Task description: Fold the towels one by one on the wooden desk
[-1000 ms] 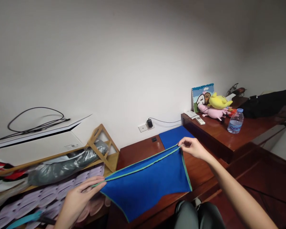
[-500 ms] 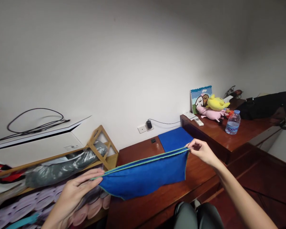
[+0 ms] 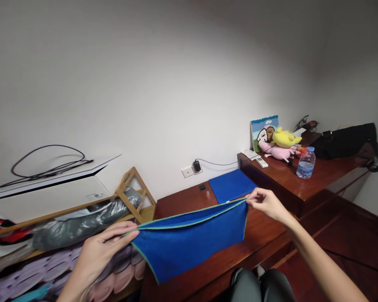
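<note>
A blue cloth [image 3: 195, 247] with green stitched edges hangs folded between my two hands, above the lower brown wooden surface. My left hand [image 3: 108, 245] pinches its left upper corner between thumb and fingers. At the right upper corner, my right hand [image 3: 264, 202] grips it in a pinch. The two upper edges stand a little apart in the middle, and the lower edge dangles freely. Behind it, a second blue cloth [image 3: 229, 184] lies flat on the wood [image 3: 176, 199] near the wall.
On the raised desk [image 3: 286, 182] at right are a water bottle [image 3: 306, 163], plush toys [image 3: 279, 151], a remote [image 3: 262, 162] and a black bag [image 3: 346, 140]. At left, a wooden rack [image 3: 134, 193] holds a plastic-wrapped bundle [image 3: 88, 228]. A black plug [image 3: 196, 165] sits in the wall socket.
The held cloth hangs lower at its left, and its two upper edges have parted into a wider gap. Both hands keep their hold at nearly the same places.
</note>
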Demonstrator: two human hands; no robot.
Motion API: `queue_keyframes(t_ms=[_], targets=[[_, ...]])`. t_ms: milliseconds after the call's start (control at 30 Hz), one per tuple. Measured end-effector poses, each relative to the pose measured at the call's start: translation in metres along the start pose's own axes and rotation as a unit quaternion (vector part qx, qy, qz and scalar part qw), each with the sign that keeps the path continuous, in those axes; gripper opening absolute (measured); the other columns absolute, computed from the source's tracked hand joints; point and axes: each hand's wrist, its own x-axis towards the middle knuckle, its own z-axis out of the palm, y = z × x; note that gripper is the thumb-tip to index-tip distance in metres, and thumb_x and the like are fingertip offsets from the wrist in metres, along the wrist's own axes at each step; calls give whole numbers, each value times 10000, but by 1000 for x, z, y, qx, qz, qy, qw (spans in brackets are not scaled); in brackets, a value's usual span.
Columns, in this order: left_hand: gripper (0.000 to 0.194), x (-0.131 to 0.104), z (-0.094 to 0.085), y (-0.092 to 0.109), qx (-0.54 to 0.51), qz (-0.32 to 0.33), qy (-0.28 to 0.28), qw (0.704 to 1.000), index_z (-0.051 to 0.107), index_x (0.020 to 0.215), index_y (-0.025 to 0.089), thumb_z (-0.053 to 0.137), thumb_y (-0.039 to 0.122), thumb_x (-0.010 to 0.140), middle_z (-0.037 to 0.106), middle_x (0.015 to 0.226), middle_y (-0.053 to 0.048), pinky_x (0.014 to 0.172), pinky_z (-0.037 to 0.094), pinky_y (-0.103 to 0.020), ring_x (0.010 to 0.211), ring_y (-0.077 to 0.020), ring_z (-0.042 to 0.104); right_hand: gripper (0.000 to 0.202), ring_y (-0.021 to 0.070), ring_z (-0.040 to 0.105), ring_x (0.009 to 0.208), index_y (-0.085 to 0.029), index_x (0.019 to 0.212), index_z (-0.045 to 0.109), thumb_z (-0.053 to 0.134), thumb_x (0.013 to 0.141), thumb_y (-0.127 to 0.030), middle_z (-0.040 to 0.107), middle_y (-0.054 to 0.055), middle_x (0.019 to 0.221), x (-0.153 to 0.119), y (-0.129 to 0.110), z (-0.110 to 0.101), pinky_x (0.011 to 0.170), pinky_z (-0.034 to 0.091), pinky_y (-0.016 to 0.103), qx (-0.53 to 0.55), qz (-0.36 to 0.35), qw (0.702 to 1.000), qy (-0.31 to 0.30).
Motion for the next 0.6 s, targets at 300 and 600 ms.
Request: queue_keyframes(t_ms=[300,600], targets=[[558,1,0,6,-78,-20,39,996,826,730,220,956,633,379,823,898,-83,789,667,-360,879,-291,766,384,148,644,659,-224,701,583,856,724,-493,725,13,722,-6,-39,-12,640,523,272,-5,-20,1000,13],[607,9,2,1,-202,-89,-10,975,834,836,196,1008,519,353,836,964,-107,770,655,-288,859,-249,780,423,185,702,739,-214,872,678,854,746,-577,762,54,816,-10,-57,-19,691,573,301,3,-34,999,30]])
